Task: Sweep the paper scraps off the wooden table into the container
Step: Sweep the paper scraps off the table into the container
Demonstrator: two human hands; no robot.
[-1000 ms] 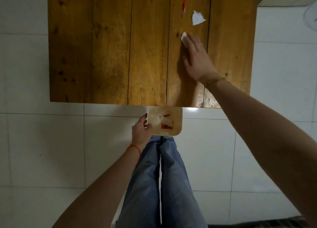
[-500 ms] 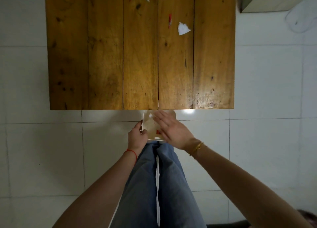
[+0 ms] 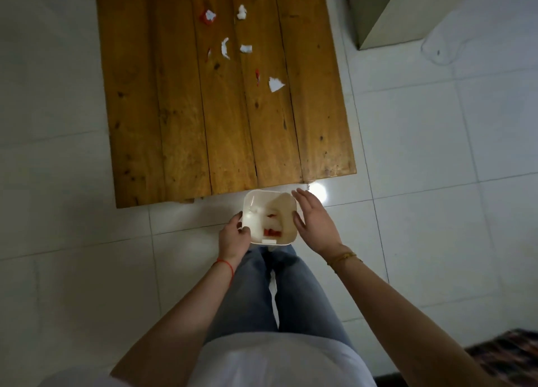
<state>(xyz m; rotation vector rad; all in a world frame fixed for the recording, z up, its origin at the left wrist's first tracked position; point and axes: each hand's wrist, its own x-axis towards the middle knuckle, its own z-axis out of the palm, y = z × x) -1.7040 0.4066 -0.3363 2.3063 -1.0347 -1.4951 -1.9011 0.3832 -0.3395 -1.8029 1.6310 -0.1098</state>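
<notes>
A low wooden table (image 3: 180, 119) fills the upper middle of the head view. Several white and red paper scraps lie on its far half, among them a white triangle (image 3: 275, 84) and a thin red strip (image 3: 257, 76). Just below the table's near edge, my left hand (image 3: 233, 239) grips the left rim of a square white container (image 3: 251, 206) that holds red and white scraps. My right hand (image 3: 315, 222) is beside the container's right rim, fingers spread and empty.
White floor tiles surround the table. A pale cabinet corner (image 3: 378, 14) stands at the upper right, with a light cloth (image 3: 445, 46) on the floor beside it. A dark patterned rug (image 3: 506, 354) lies at the lower right. My jeans-clad legs are under the container.
My right hand swept a white scrap from the table's far part to the near edge and into the container, then drew aside to the right rim. The view pulled back, showing more scraps.
</notes>
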